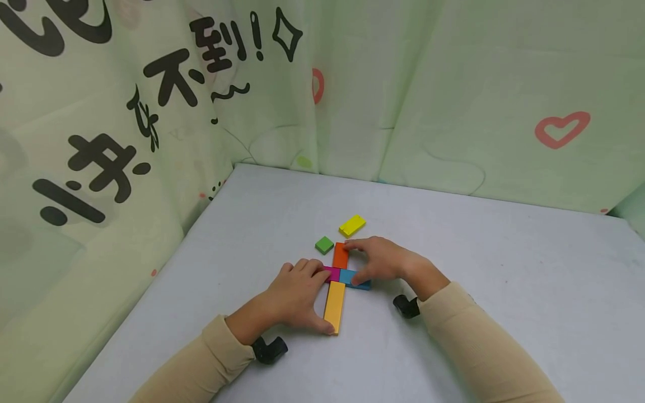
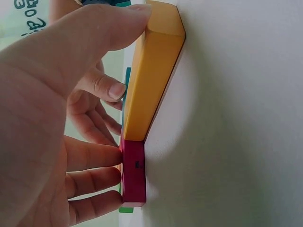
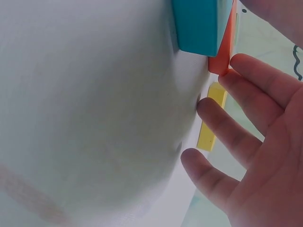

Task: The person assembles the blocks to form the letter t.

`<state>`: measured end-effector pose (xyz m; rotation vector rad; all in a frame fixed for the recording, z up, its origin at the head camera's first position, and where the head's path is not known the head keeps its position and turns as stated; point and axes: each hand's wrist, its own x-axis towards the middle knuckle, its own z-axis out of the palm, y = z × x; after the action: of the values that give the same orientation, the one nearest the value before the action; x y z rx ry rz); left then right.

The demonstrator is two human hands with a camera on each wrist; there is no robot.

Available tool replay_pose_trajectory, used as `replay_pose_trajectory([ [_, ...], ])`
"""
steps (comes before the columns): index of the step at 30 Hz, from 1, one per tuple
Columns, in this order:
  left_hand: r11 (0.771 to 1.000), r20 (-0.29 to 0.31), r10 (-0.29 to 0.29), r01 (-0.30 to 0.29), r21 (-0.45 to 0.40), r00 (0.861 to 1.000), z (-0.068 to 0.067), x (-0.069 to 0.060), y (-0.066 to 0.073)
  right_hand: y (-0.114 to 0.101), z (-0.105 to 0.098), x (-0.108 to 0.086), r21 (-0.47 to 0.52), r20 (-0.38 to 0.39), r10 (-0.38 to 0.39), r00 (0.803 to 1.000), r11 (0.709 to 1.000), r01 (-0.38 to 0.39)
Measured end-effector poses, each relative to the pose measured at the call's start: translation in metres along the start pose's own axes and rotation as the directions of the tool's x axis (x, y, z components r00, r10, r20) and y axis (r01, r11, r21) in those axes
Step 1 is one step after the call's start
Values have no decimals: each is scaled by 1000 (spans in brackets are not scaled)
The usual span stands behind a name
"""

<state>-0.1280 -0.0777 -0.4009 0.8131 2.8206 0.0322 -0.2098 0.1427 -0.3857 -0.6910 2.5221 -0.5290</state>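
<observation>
Flat blocks form a cross on the table: a yellow-orange block (image 1: 335, 308) nearest, a magenta block (image 1: 332, 273) and a blue block (image 1: 359, 279) side by side, and a red-orange block (image 1: 340, 256) at the far end. My left hand (image 1: 301, 296) rests its thumb on the near end of the yellow-orange block. In the left wrist view its fingertips (image 2: 111, 156) touch the magenta block's side. With its thumb at the blue block, my right hand (image 1: 387, 258) reaches its fingers to the red-orange block. Its other fingers (image 3: 232, 132) extend over the table.
Beyond the cross lie a small green block (image 1: 324, 245) and a yellow block (image 1: 352, 225). A pale curtain (image 1: 453, 101) with printed characters and hearts hangs behind and left of the white table (image 1: 504, 313). Each wrist carries a black camera.
</observation>
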Motion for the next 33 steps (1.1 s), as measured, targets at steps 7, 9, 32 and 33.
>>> replay_pose_trajectory([
  [7,1000,0,1,-1,10,1000,0,1,-1,0,1,1,-11,-3,-3,1000,1000,3],
  [9,1000,-1,0,0,8,1000,0,2,-1,0,1,1,-12,-3,-4,1000,1000,4],
  [32,999,25,23,-23,-25,999,-5,12,-10,0,-6,9,3,7,31,1000,1000,-31],
  [33,1000,27,22,-22,-21,999,-5,12,-10,1,-6,10,3,7,31,999,1000,-31],
])
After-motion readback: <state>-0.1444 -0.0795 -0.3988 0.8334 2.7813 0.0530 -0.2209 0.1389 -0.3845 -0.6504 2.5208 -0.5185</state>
